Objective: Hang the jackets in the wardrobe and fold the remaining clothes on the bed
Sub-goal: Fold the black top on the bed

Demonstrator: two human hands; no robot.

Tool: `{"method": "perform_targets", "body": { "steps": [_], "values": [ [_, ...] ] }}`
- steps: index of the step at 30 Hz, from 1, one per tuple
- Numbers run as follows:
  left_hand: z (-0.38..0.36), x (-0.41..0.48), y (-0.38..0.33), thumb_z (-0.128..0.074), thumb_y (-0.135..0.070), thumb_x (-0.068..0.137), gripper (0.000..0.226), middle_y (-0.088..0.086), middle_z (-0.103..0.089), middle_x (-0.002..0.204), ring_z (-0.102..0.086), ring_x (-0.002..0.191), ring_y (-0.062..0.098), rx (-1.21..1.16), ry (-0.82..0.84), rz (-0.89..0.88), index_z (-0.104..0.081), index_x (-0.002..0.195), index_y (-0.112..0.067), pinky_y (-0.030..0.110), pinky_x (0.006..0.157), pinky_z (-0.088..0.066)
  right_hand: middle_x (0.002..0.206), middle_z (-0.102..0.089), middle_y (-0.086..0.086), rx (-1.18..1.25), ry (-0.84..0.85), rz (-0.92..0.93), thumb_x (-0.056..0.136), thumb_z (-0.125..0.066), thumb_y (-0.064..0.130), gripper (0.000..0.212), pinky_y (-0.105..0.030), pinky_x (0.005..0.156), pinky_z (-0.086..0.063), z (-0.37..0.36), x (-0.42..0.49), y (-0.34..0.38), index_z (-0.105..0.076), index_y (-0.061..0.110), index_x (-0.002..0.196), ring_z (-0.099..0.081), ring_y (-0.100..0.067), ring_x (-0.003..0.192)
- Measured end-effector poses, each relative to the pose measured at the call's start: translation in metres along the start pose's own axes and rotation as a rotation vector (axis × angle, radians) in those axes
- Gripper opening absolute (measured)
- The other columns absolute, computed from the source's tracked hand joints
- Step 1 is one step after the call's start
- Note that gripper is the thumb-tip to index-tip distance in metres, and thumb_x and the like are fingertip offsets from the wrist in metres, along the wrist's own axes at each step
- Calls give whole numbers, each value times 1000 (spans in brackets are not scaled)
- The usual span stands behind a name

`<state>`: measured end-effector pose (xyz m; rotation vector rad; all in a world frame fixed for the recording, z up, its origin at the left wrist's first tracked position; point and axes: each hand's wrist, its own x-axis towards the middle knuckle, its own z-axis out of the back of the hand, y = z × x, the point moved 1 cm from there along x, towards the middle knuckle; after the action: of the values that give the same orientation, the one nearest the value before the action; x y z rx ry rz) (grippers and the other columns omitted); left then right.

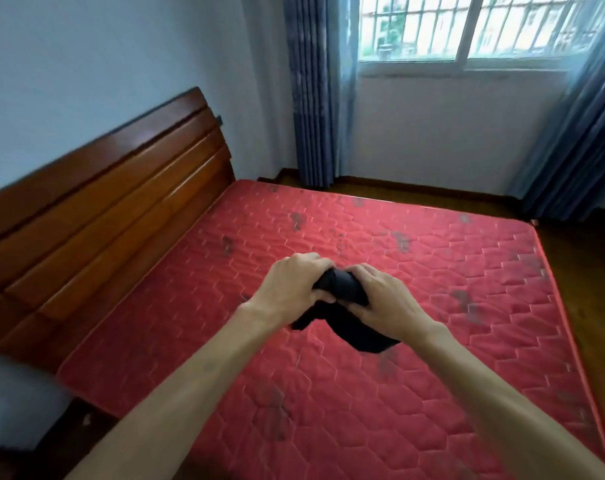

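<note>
small black garment held in both hands above the mattress

the black garment [354, 332] is off the bed, bunched between the left hand [290, 289] and the right hand [384, 301], above the middle of the red mattress [432, 271]. the fingers [311, 263] of both hands are curled over the upper part of the cloth and grasp it, and the thumbs press from the near side. the hands sit close together, almost touching. this suits a small, limp item: a short span between grips keeps the cloth from sagging while an edge is found. a loose tail hangs below the hands and appears clear of the mattress. the kind of garment cannot be told. judged step: folding or rolling this piece in the air before it is laid down. the wooden headboard [103, 202] runs along the left edge of the mattress.
</note>
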<state>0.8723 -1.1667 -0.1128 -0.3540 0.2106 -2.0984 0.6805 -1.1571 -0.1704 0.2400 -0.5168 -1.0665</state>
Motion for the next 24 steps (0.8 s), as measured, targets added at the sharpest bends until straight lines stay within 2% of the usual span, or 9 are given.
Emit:
{"method": "perform_targets", "body": {
  "steps": [3,6,8,12,14,17,20,22,24],
  "values": [
    [28,-35,31,-81,-33,73,34,-6,-69,94,-65,87,16,-90,-69,83,-68,103,-22,38,80,-53,104,-62,10,48,38,0,80,-57,54,47,-37,75,-51,-8,5,29,-55,24,117,-62,-15,88],
    [54,-75,71,-79,-35,73,27,-9,-70,88,-66,83,11,-160,-77,201,-68,95,-24,40,77,-53,85,-62,9,92,125,-25,75,-63,62,43,-38,68,-49,-30,17,57,-54,24,91,-59,-16,75],
    [70,-107,99,-80,-33,74,24,-9,-71,86,-67,83,10,-213,-77,273,-69,93,-24,40,77,-53,78,-60,6,154,199,-44,74,-72,57,43,-41,66,-49,-49,28,81,-51,21,84,-58,-16,70],
    [105,-183,160,-83,-27,75,23,-8,-73,88,-68,87,8,-258,-124,429,-72,95,-21,37,82,-53,81,-62,1,255,384,-97,72,-83,36,40,-36,69,-50,-93,65,148,-52,17,91,-61,-19,75],
    [124,-230,196,-83,-28,76,23,-9,-73,89,-68,88,7,-272,-140,531,-73,96,-22,34,82,-55,85,-63,1,271,462,-51,71,-85,32,40,-33,69,-49,-114,90,192,-53,20,92,-61,-17,78],
    [148,-308,254,-84,-34,76,25,-10,-72,87,-67,87,7,-240,-166,690,-72,95,-24,30,78,-53,84,-65,7,304,526,52,71,-85,27,34,-22,61,-46,-143,125,271,-55,27,86,-63,-5,74],
    [170,-383,301,-86,-41,71,39,-13,-68,96,-66,96,11,-124,-126,825,-67,104,-31,28,80,-51,82,-68,12,303,537,179,70,-85,29,30,-26,66,-53,-172,154,359,-61,33,88,-64,2,73],
    [178,-425,316,-84,-56,64,70,-12,-62,121,-58,114,12,-61,-36,861,-56,125,-36,34,94,-51,82,-69,14,252,545,305,69,-83,35,28,-31,71,-56,-190,166,417,-64,35,91,-65,1,76],
    [179,-455,321,-75,-75,56,102,-11,-49,144,-46,132,13,21,0,815,-41,143,-34,39,110,-41,83,-68,15,169,574,447,70,-79,40,28,-31,73,-55,-208,175,476,-66,35,95,-64,-2,80]
  ]
}}
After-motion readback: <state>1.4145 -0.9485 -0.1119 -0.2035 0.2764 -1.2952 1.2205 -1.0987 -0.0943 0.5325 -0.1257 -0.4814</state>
